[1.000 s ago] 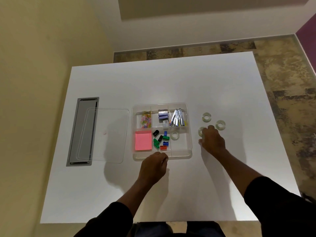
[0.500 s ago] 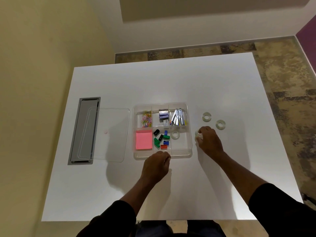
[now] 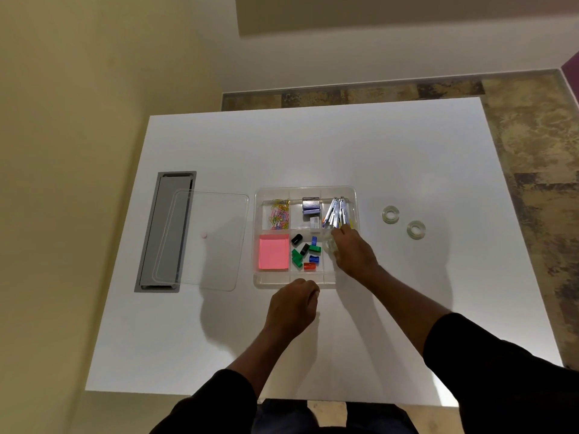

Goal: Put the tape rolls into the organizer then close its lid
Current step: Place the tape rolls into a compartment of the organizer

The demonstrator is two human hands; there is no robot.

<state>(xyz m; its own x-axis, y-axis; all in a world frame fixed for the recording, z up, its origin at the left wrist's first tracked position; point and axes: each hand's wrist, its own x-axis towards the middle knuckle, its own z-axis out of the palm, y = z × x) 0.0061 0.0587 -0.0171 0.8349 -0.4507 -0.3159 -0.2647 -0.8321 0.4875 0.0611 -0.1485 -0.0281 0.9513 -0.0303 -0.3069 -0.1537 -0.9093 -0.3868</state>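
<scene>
The clear organizer (image 3: 260, 277) sits open at the table's middle, its compartments holding stationery. My right hand (image 3: 352, 255) hovers over the near right compartment, fingers closed on a clear tape roll (image 3: 326, 235). Just below it, inside that compartment, lies another tape roll (image 3: 330, 245), partly hidden by my fingers. Two more clear tape rolls (image 3: 390, 214) (image 3: 415, 229) lie on the table to the organizer's right. My left hand (image 3: 293, 303) is curled into a fist against the organizer's near rim. The clear lid (image 3: 203, 242) lies flat to the left.
A grey cable hatch (image 3: 163, 230) is set into the white table (image 3: 313, 145) under the lid's left edge. Inside the organizer are paper clips (image 3: 279, 214), a pink note pad (image 3: 273, 252), coloured sharpeners (image 3: 305, 252) and pens (image 3: 336, 211).
My right hand picked a tape roll off the table and carried it left over the organizer's near right compartment. Two rolls are left on the table. My left hand stayed at the rim.
</scene>
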